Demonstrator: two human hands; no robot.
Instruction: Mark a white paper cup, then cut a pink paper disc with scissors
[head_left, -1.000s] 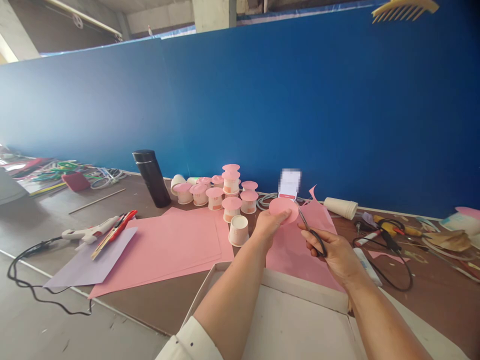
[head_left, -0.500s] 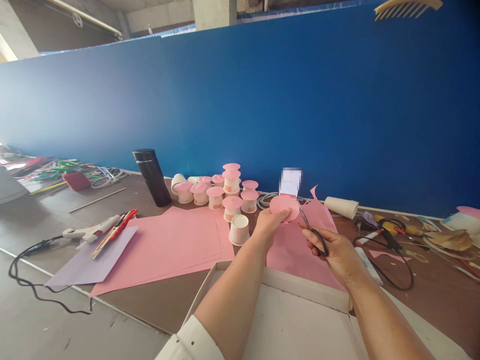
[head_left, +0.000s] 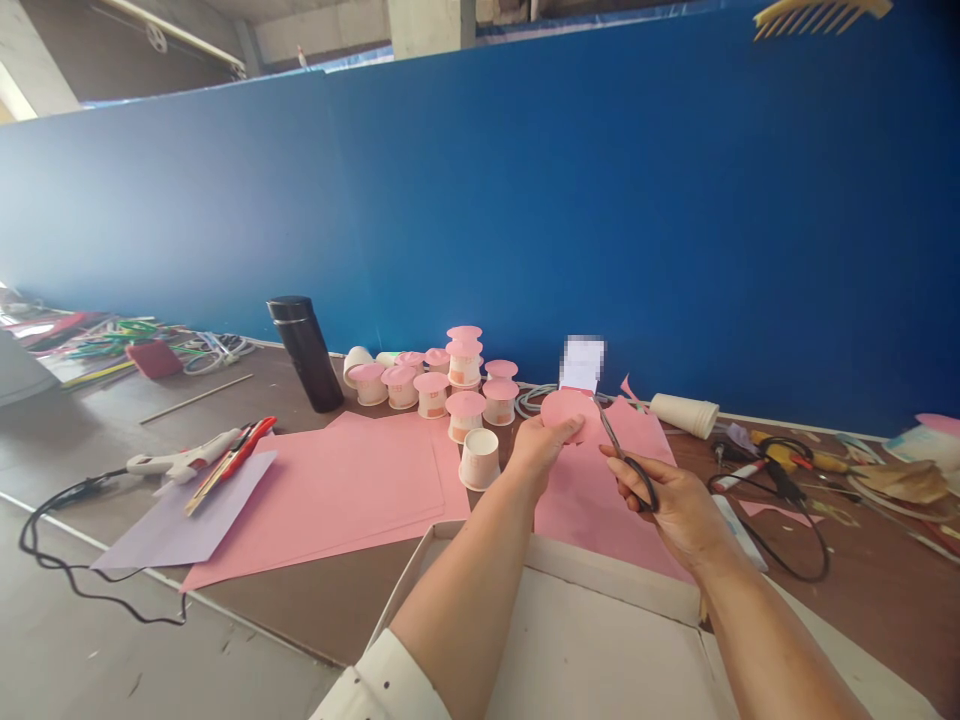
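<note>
My left hand pinches a pink paper disc and holds it up above the table. My right hand grips black-handled scissors, whose blades point up at the disc's right edge. Under both hands lies a pink paper sheet with cut edges. Just left of my left hand stands an open white paper cup. Behind it is a cluster of several small cups capped with pink discs.
A shallow white cardboard box sits under my forearms. Large pink sheets and a lilac sheet lie left, with a glue gun and red tool. A black flask, stacked cups, cables and tools line the blue wall.
The pink disc has turned slightly in my left hand and the scissors have shifted a little along its edge. Both hands stay in almost the same place.
</note>
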